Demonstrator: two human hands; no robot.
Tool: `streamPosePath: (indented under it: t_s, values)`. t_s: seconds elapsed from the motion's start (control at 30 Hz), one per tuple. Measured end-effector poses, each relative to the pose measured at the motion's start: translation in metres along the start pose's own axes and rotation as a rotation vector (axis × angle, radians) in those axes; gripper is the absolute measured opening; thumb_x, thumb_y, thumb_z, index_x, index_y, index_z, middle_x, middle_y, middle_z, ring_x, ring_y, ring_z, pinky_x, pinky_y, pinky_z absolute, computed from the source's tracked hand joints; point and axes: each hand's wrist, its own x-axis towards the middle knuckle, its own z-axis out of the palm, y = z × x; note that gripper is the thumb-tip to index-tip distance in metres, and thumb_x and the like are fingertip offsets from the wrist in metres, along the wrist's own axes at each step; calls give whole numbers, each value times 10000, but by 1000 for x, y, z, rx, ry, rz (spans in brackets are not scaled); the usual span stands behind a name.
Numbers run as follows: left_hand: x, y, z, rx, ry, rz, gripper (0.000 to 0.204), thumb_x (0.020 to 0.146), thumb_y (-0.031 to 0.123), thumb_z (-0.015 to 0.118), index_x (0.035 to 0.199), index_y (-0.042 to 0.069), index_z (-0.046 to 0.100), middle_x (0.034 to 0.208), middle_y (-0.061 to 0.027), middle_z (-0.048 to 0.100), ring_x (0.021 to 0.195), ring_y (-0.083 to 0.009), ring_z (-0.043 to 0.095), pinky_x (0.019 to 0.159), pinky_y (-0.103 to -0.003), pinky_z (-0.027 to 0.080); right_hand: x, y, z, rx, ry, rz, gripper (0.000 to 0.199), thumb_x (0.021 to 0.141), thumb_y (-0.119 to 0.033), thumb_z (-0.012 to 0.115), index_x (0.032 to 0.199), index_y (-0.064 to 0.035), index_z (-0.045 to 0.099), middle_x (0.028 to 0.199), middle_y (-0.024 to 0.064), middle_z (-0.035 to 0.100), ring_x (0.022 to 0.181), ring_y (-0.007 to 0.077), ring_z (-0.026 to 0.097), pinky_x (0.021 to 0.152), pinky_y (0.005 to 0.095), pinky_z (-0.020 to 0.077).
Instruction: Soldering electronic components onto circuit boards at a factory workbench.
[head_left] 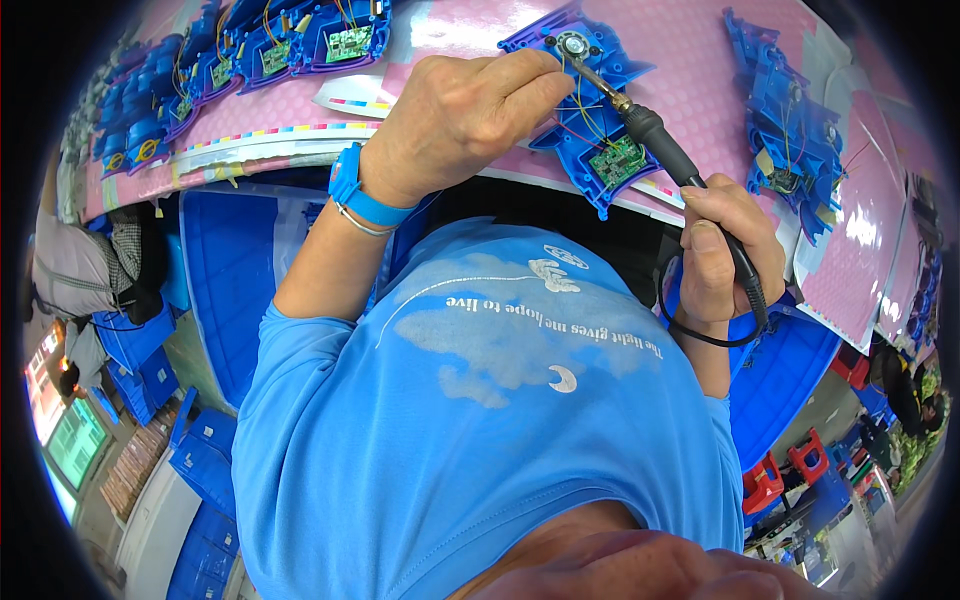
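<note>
My right hand [735,240] is wrapped round the black handle of a soldering iron [660,140]. The iron's metal tip reaches up and left to a round metal speaker [574,45] in a blue plastic housing [585,165]. My left hand [475,115] is closed in a pinch just left of the speaker; what lies between its fingertips is hidden. Lower in the same housing sits a green circuit board [617,160], with thin yellow and red wires running from it up past the speaker. The iron's black cord loops below my right hand.
Several blue housings with circuit boards [349,43] line the table's left side. More blue housings [785,120] lie at the right. Pink printed sheets [455,25] cover the table. Blue bins [230,290] stand below its edge, and another person [80,265] sits at the far left.
</note>
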Motion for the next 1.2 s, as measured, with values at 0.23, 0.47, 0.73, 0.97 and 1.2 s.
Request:
streamPosePath:
  t_s: [0.23, 0.47, 0.73, 0.97, 1.2]
  values:
    - [0, 1, -5, -7, -105, -24, 371, 748, 131, 854, 1079, 46, 709, 1018, -69, 740, 796, -196, 742, 616, -283, 586, 0, 2, 1, -14, 11, -18, 246, 841, -80, 649, 991, 110, 696, 700, 131, 615, 563, 176, 517, 517, 301, 369]
    - [0, 0, 1, -22, -11, -21, 289, 750, 111, 787, 1005, 64, 661, 965, -35, 696, 703, -196, 695, 534, -305, 549, -2, -4, -4, 1, 34, -23, 218, 804, -37, 645, 984, 76, 692, 717, 140, 649, 554, 203, 543, 522, 323, 416]
    - [-1, -1, 1, -30, 1, -39, 286, 752, 114, 803, 1000, 63, 671, 972, -40, 710, 695, -196, 702, 524, -301, 550, -1, -5, -5, -2, 27, -18, 226, 807, -41, 642, 996, 75, 689, 714, 140, 644, 557, 205, 543, 523, 327, 417]
    - [-1, -1, 0, -57, -14, -62, 266, 759, 112, 802, 989, 70, 674, 959, -39, 711, 693, -200, 703, 535, -298, 553, -1, -5, -5, -12, 21, -12, 221, 825, -55, 645, 1003, 70, 684, 701, 136, 635, 562, 200, 547, 525, 321, 417]
    - [3, 6, -7, -132, -50, -99, 269, 775, 97, 812, 1020, 72, 701, 957, -39, 715, 714, -216, 711, 586, -308, 569, -4, -5, -5, -7, 62, -10, 208, 852, -73, 648, 1004, 64, 684, 701, 128, 633, 561, 193, 541, 522, 314, 406]
